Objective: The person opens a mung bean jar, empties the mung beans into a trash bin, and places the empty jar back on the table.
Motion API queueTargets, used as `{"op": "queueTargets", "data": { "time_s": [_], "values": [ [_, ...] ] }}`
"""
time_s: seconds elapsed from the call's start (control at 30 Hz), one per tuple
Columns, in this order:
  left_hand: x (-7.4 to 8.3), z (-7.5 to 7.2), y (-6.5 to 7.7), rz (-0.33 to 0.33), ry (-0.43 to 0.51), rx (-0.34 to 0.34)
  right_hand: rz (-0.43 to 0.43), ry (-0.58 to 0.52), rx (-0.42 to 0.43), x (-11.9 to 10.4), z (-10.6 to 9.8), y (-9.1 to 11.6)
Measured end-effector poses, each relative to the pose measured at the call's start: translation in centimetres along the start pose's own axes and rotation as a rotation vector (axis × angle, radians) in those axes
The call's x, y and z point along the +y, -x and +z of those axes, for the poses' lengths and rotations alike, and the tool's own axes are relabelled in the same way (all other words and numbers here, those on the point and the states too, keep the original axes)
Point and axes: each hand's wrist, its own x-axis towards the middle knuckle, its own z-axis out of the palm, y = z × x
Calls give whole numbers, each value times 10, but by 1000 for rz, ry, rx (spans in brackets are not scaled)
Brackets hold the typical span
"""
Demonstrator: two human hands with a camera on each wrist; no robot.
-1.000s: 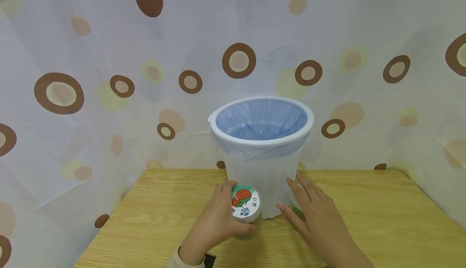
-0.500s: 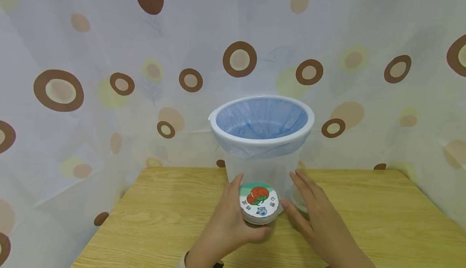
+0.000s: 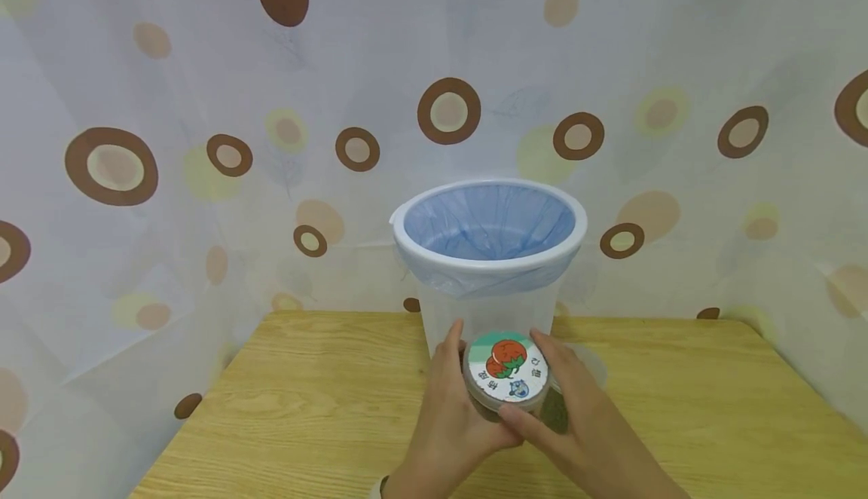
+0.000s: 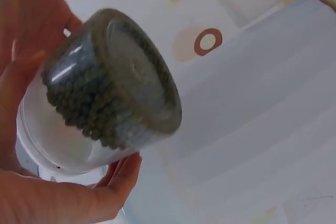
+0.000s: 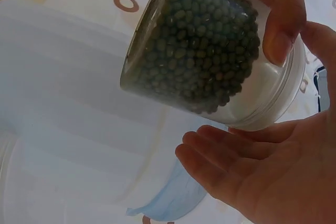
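My left hand (image 3: 456, 412) grips a clear jar (image 4: 113, 82) of small round green beans (image 5: 197, 45). The jar is tilted, its base facing the bin. Its lid (image 3: 507, 367) carries a white and green label with red fruit drawn on it. My right hand (image 3: 586, 416) has thumb and forefinger at opposite sides of that lid; the other fingers lie below it in the right wrist view. Just behind the right hand a second clear container (image 3: 591, 362) with dark green contents is mostly hidden.
Behind the hands stands a white bin (image 3: 488, 310) lined with a blue plastic bag (image 3: 491, 216). Both rest on a wooden table (image 3: 325, 393). A white curtain (image 3: 380, 47) with brown and beige dots hangs behind and around it.
The left hand has carried the labelled jar to the right and tipped it. The right hand has left the second container's side and come to the labelled lid.
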Motion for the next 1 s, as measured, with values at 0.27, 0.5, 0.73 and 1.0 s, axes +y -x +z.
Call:
{"op": "queueTargets", "data": {
  "time_s": [0.27, 0.5, 0.73, 1.0],
  "values": [
    [-1, 19, 6, 54, -4, 147, -35, 11, 53, 1, 4, -1],
    [1, 30, 10, 125, -50, 262, -14, 30, 126, 0, 9, -1],
    [1, 29, 8, 45, 12, 89, 10, 7, 157, -1, 13, -2],
    [-6, 33, 4, -56, 119, -98, 65, -25, 132, 1, 10, -3]
  ]
}}
